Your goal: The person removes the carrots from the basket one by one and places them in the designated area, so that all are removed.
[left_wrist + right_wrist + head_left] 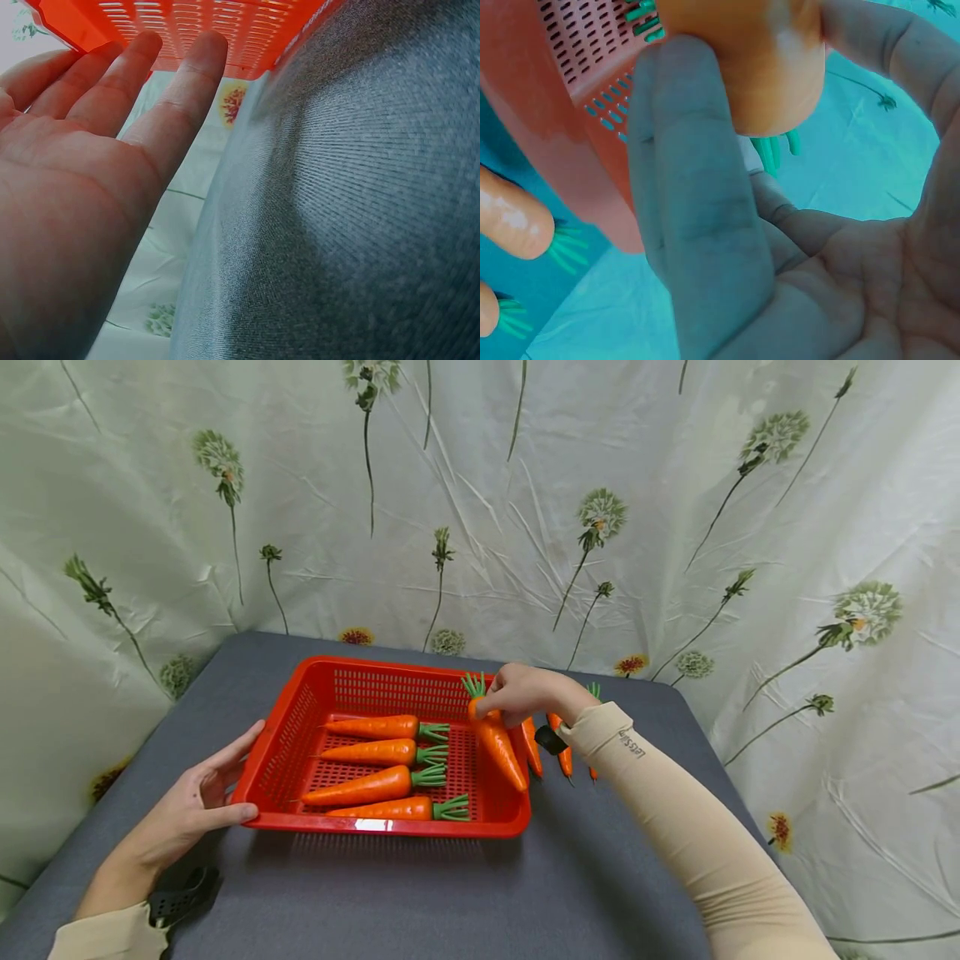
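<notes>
My right hand (525,693) pinches an orange carrot (497,743) near its leafy end, over the right end of a red plastic basket (382,828). This carrot's green tops point up and its tip slants down toward the basket's front right corner. In the right wrist view, fingers and thumb lie on either side of the carrot (757,67). Several carrots (375,787) lie side by side in the basket, green tops facing right. My left hand (198,797) rests against the basket's left end, fingers extended along the outer wall and thumb at the front corner.
Past the basket's right wall, three more carrots (564,760) lie on the grey cloth-covered table (450,902), partly hidden by the right hand and wrist. A white curtain (487,568) with dandelion prints hangs around the back and sides.
</notes>
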The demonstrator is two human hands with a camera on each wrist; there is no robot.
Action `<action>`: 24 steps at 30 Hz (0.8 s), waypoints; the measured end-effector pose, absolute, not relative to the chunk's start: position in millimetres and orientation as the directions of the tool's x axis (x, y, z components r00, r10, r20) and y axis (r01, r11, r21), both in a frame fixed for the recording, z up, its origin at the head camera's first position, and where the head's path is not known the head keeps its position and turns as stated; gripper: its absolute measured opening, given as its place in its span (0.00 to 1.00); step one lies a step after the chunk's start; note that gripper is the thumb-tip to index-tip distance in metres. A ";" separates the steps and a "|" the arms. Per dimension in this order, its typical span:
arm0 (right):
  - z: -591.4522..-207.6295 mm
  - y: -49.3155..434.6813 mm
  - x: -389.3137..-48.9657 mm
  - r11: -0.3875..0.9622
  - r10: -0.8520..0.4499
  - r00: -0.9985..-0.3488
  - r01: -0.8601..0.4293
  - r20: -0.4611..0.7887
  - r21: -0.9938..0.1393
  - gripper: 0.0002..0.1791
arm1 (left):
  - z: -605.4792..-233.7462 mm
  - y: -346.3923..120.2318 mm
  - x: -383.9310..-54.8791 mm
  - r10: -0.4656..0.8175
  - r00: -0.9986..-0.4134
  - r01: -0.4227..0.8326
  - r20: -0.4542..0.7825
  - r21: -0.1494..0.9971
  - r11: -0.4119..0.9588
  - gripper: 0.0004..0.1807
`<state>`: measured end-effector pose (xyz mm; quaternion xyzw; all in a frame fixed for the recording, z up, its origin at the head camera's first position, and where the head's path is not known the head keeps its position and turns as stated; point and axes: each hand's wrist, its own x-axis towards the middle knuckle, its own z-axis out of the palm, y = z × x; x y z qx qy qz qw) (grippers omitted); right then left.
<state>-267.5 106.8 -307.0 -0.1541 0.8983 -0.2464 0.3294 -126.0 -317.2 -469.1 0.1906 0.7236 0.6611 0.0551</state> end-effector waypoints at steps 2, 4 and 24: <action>-305.9 110.3 -269.0 0.820 -0.442 -0.733 -0.097 -0.516 -0.565 0.27 | -469.2 -317.4 -126.2 0.350 -0.921 0.200 0.169 0.978 0.055 0.52; -304.7 113.3 -269.9 0.815 -0.437 -0.737 -0.082 -0.516 -0.573 0.26 | -469.0 -317.5 -126.3 0.356 -0.918 0.206 0.176 0.977 0.049 0.52; -296.7 154.2 -275.0 0.761 -0.391 -0.794 0.005 -0.465 -0.649 0.13 | -470.2 -317.5 -126.9 0.340 -0.921 0.201 0.189 0.980 -0.001 0.51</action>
